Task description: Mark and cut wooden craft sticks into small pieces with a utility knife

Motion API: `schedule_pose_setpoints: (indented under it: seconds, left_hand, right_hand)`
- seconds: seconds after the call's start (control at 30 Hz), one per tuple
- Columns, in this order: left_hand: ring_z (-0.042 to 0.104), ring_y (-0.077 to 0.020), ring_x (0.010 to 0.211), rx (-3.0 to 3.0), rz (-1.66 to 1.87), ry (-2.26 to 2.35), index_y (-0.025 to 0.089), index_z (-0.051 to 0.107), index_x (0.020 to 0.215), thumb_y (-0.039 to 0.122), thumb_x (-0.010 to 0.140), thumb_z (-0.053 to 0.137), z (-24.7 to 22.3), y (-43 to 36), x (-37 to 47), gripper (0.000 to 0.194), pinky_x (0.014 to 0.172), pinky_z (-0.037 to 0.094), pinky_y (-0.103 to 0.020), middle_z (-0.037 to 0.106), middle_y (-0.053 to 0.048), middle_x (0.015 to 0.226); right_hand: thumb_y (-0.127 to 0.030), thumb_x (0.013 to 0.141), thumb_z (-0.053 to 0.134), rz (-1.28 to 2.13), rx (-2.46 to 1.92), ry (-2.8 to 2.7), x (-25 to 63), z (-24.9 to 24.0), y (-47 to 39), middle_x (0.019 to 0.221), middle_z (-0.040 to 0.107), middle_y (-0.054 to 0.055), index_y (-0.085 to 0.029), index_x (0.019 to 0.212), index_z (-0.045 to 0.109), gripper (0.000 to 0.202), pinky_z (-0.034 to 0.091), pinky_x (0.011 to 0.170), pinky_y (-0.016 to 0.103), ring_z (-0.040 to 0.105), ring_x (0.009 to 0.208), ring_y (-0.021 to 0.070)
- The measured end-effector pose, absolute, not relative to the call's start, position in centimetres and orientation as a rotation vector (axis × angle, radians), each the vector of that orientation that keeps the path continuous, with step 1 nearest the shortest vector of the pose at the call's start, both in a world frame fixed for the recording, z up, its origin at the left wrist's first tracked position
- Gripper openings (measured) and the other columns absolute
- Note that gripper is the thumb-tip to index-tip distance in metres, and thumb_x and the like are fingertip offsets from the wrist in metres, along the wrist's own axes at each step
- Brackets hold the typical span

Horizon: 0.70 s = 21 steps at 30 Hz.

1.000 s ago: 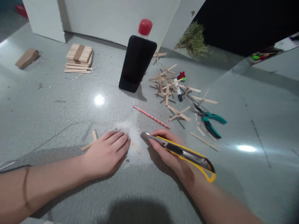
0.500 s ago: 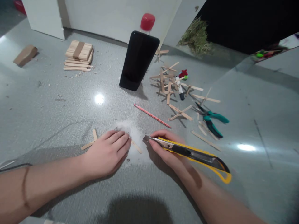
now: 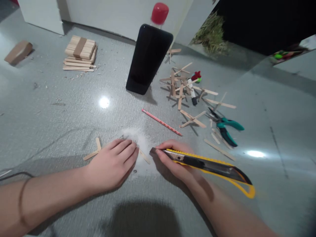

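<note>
My left hand lies over some joined craft sticks, fingers together and curled down, pinning them to the tabletop. Two stick ends stick out on its left, and one stick tip shows on its right; the middle is hidden under the palm. White powder is spread around the fingers. Between thumb and fingers, my right hand grips a yellow and black utility knife close to its blade. That blade points left, just short of the stick tip, apart from it.
A pink pencil lies ahead of my hands. Behind it a black phone leans against a red-capped bottle. Crossed stick pieces, a marker and green pliers are at right. Bundled sticks sit back left.
The knife's handle end has swung slightly right and down, while the blade remains beside the stick tip. My left hand stays in place. The whole view has shifted a little.
</note>
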<state>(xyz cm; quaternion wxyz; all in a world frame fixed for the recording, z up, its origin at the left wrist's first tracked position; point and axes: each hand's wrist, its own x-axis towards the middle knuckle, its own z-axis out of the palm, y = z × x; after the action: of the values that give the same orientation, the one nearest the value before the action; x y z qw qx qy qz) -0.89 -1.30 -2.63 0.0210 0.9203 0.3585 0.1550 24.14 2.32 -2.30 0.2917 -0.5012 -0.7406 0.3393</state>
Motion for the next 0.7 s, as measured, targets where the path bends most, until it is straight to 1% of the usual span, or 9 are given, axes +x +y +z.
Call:
schedule_pose_setpoints:
  seconds: [0.33,0.53,0.7]
  left_hand:
    - [0.061,-0.0302,0.119,2.86,0.472,1.104,0.005,0.062,0.127,0.023,0.094,0.057,-2.7,-1.3,-0.9,0.037,0.102,0.048,-0.044,0.066,-0.016,0.128]
    - [0.06,-0.0297,0.124,2.836,0.462,1.091,0.005,0.061,0.13,0.022,0.095,0.055,-2.6,-1.4,-0.9,0.039,0.107,0.047,-0.044,0.063,-0.017,0.134]
    - [0.059,-0.0309,0.125,2.832,0.459,1.077,0.004,0.061,0.13,0.02,0.094,0.056,-2.7,-1.3,-0.9,0.04,0.106,0.048,-0.045,0.062,-0.017,0.138]
  right_hand:
    - [-0.026,0.09,0.067,0.936,-1.324,-2.001,24.3,-2.6,2.2,0.073,0.072,-0.002,-0.025,0.084,0.071,0.008,0.054,0.06,0.025,0.067,0.063,0.0141]
    - [-0.025,0.091,0.065,0.923,-1.204,-2.025,24.0,-2.6,1.8,0.075,0.074,-0.001,-0.025,0.085,0.07,0.008,0.055,0.062,0.027,0.069,0.065,0.0145]
    - [-0.019,0.092,0.062,0.906,-1.107,-2.079,22.9,-2.1,1.8,0.073,0.074,-0.001,-0.025,0.087,0.068,0.009,0.053,0.059,0.026,0.07,0.064,0.0144]
